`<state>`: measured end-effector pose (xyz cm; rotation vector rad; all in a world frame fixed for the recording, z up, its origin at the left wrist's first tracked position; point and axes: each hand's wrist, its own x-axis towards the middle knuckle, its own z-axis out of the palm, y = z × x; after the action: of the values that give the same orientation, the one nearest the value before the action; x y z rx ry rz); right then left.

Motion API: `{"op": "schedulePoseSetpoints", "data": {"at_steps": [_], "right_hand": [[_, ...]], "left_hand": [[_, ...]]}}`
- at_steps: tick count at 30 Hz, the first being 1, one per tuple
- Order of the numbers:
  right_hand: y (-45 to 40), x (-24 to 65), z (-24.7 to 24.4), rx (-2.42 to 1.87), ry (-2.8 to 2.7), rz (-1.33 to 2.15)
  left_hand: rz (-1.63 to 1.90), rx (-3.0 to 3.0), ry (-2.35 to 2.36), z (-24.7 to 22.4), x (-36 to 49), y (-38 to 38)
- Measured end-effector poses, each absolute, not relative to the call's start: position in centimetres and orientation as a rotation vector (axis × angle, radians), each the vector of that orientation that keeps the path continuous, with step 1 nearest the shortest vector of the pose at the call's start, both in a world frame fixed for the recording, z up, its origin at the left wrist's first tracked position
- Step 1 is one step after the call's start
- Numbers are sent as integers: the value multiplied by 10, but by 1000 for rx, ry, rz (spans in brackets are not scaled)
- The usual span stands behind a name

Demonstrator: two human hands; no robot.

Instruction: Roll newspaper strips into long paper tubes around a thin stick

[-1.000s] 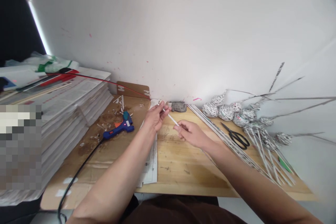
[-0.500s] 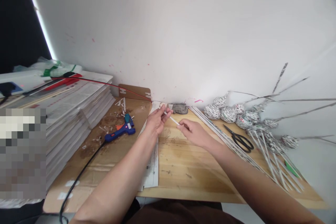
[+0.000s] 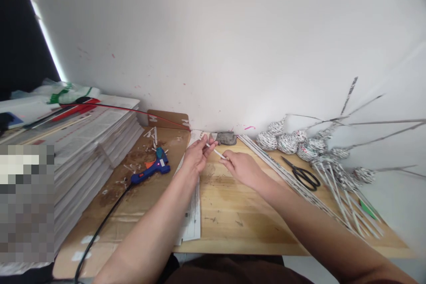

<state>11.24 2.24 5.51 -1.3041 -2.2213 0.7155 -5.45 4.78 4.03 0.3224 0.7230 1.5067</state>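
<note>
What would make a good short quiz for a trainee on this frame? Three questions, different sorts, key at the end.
1. What do the left hand and right hand both hold? A) a ruler; B) a white paper stick; C) a paintbrush.
2. True or false: the black scissors lie on the wooden table, in neither hand.
3. Fill in: the blue glue gun rests on a sheet of brown ____.

Key: 1. B; 2. True; 3. cardboard.

Left hand (image 3: 197,155), right hand (image 3: 242,167) and forearms (image 3: 149,224) are bare, and the dimly seen clothing (image 3: 229,270) below looks dark brown.
</note>
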Motion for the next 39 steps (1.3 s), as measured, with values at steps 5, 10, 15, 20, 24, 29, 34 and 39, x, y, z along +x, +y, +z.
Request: {"op": "schedulePoseSetpoints", "data": {"at_steps": [5, 10, 15, 20, 24, 29, 34, 39], "right_hand": [[29, 111, 49, -1267, -2097, 1223], [29, 114, 53, -1274, -2070, 1375], [23, 105, 54, -1315, -2226, 670], [31, 109, 53, -1228, -1969, 1583], [28, 110, 55, -1326, -2197, 944], [27, 106, 53, -1311, -2217, 843], [33, 112, 52, -1196, -2105, 1445], [26, 107, 50, -1221, -2209, 690]], "left_hand": [[1494, 340, 725, 41, -56, 47], [1469, 351, 716, 38, -53, 48], [1486, 359, 729, 41, -54, 48], [1458, 376, 730, 43, -55, 47], [1463, 375, 722, 41, -53, 46], [1457, 381, 709, 41, -54, 46], [1436, 370, 704, 39, -52, 47], [1452, 369, 706, 41, -53, 46]]}}
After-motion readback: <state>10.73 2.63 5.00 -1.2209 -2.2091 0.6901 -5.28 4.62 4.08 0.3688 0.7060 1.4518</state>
